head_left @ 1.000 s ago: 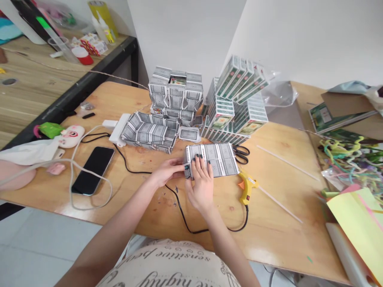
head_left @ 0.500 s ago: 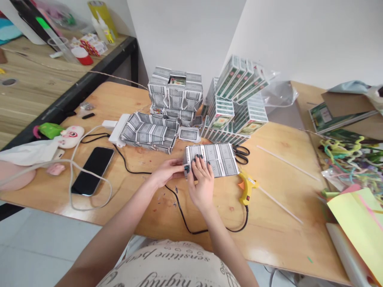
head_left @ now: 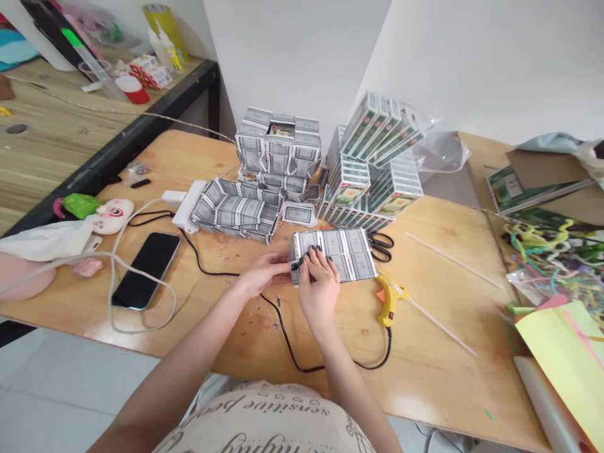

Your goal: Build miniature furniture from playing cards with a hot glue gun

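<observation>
A block (head_left: 356, 253) covered in grey-backed playing cards lies on the table in front of me. My left hand (head_left: 262, 275) grips its left end, thumb at the near corner and the other fingers partly hidden behind that end. On the block's top, near the left edge, my right hand (head_left: 319, 286) lies with fingers stretched out and pressed down, its thumb beside my left thumb. Just right of the block rests a yellow glue gun (head_left: 389, 299) with a glue stick in its back. Black-handled scissors (head_left: 381, 245) lie partly behind the block.
Behind stand an open card-covered tray (head_left: 236, 211), a larger card-covered structure (head_left: 278, 145) and stacked card boxes (head_left: 372, 167). Loose cards (head_left: 299, 214) lie between them. A phone (head_left: 147, 270) and white cable (head_left: 141, 324) are left; pipe cleaners (head_left: 542, 242) and yellow paper (head_left: 561, 352) right.
My right thumb has drawn in closer to its fingers at the block's left edge. My left hand and the block stay in almost the same place.
</observation>
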Available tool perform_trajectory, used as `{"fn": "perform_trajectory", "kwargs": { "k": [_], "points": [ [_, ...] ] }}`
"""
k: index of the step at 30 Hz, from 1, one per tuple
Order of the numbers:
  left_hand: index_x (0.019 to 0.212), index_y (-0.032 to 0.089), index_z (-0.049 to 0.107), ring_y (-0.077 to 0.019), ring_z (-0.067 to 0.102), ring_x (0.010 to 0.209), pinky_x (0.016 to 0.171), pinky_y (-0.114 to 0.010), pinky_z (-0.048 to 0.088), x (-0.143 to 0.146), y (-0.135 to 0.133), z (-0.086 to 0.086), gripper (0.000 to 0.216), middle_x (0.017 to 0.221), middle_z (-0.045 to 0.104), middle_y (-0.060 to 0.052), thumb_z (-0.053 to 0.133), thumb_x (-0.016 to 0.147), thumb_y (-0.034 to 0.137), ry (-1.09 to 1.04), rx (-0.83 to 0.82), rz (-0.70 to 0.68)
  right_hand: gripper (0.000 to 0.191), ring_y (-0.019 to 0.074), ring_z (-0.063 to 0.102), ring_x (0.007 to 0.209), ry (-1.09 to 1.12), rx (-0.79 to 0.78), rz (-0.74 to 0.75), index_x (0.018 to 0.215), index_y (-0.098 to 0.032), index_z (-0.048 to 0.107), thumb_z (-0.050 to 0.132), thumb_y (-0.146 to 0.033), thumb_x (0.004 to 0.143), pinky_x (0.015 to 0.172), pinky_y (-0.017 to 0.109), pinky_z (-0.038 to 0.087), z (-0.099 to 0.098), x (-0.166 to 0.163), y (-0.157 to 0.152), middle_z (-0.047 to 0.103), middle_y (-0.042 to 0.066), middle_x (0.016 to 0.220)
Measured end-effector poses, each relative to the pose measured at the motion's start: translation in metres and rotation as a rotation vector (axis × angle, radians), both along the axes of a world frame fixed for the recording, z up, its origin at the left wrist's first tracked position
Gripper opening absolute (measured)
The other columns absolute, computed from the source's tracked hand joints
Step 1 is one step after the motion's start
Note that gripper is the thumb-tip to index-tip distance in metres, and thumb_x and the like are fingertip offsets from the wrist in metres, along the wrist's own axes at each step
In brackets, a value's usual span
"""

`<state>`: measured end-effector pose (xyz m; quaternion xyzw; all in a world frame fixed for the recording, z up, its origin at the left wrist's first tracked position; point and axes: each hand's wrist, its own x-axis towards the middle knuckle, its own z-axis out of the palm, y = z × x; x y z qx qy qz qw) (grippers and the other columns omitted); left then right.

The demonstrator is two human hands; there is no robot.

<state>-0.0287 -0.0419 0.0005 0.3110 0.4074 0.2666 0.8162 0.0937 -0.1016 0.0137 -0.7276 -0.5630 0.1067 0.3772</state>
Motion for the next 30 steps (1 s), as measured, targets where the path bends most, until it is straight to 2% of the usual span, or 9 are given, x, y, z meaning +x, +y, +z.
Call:
{"fn": "perform_trajectory", "kwargs": {
  "k": [13, 30],
  "points": [
    [0.102, 0.014, 0.066, -0.0198, 0.064, 0.091, 0.082, -0.033, 0.052, 0.0, 0.001, 0.0, 0.038, 0.108, 0.067, -0.009, 0.074, 0.065, 0.016, 0.005, -0.027, 0.005, 0.027, 0.0193, 0.057, 0.112, -0.05, 0.026, -0.019, 0.092, -0.018, 0.071, 0.045, -0.024, 0.089, 0.101, 0.039, 0.034, -0.005, -0.001, 0.002, 0.067, 0.007, 0.11],
    [0.102, 0.016, 0.067, -0.0197, 0.064, 0.093, 0.084, -0.034, 0.051, -0.001, 0.0, -0.004, 0.035, 0.107, 0.068, -0.008, 0.073, 0.067, 0.017, 0.01, 0.008, -0.001, 0.031, 0.0227, 0.055, 0.115, -0.124, 0.099, -0.012, 0.094, -0.017, 0.069, 0.038, -0.022, 0.092, 0.098, 0.045, 0.034, -0.013, -0.003, -0.001, 0.066, 0.01, 0.112]
  ]
}}
